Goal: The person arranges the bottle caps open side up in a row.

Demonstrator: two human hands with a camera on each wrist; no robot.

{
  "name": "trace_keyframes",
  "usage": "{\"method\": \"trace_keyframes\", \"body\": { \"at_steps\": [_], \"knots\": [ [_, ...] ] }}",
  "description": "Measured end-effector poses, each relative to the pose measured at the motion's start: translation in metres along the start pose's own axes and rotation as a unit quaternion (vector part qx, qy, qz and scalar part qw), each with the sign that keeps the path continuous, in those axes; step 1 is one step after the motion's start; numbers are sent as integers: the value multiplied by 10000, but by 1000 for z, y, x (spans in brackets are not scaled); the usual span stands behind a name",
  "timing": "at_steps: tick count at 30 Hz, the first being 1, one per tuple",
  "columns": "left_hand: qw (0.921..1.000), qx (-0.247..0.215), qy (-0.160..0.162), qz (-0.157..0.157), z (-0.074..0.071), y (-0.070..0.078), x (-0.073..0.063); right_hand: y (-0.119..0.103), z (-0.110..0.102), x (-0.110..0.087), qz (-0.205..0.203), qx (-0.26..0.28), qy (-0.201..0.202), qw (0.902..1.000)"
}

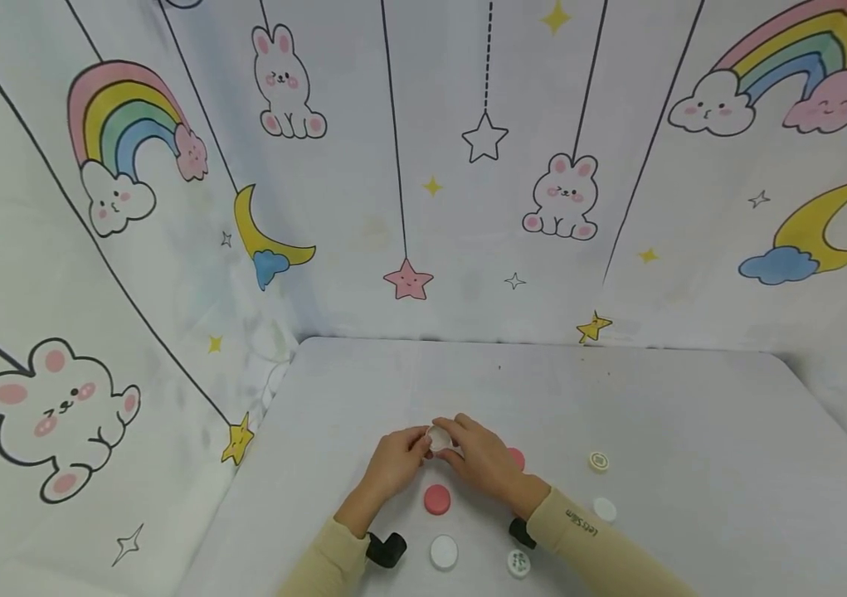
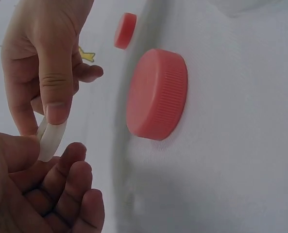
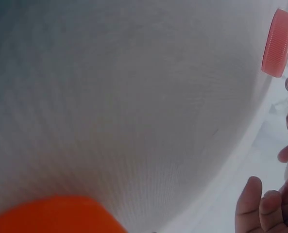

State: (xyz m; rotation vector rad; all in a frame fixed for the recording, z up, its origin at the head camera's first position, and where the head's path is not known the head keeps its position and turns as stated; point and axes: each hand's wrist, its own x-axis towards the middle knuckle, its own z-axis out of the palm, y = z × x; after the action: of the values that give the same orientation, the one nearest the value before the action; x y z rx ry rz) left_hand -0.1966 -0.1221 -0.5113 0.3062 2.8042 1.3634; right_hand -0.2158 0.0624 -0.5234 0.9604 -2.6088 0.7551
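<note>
Well in from the far edge of the desk [image 1: 363,381], left hand [image 1: 395,460] and right hand [image 1: 486,456] pinch a pale cap [image 1: 440,438] from opposite sides, likely to steady it.

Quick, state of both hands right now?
Left hand: closed, pinching the white cap by its edge.
Right hand: closed, pinching the same white cap.

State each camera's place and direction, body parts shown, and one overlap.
Head: on the head, facing forward and down at the table; left hand, right hand, sleeves show.
Left wrist: on that wrist, facing the white disc; both hands show.
Right wrist: on that wrist, facing the table; fingers show at right.
Head and left wrist share the white disc and two red caps.
</note>
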Motion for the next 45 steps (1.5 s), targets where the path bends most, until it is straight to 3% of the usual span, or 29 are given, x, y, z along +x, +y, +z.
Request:
{"method": "trace_keyframes", "body": {
  "at_steps": [4,9,17,25,34,45],
  "knots": [
    [9977,552,68,386,1,-4,-1,-1,1,1,69,-142,-172,9997],
    [9924,1072,188,579,3,-8,-1,0,3,1,207,-230,-500,9983],
    [9881,1469,138,433,6,-11,-2,-1,5,0,251,-140,-692,9972],
    [9759,2149,121,363,8,-7,-2,-2,3,1,368,-76,-834,9958],
    [9728,2307,42,220,8,-6,0,-2,5,2,510,-45,-1068,9930],
    [9647,2613,63,316,13,-10,1,-5,1,3,408,-204,-1118,9927]
  ]
}}
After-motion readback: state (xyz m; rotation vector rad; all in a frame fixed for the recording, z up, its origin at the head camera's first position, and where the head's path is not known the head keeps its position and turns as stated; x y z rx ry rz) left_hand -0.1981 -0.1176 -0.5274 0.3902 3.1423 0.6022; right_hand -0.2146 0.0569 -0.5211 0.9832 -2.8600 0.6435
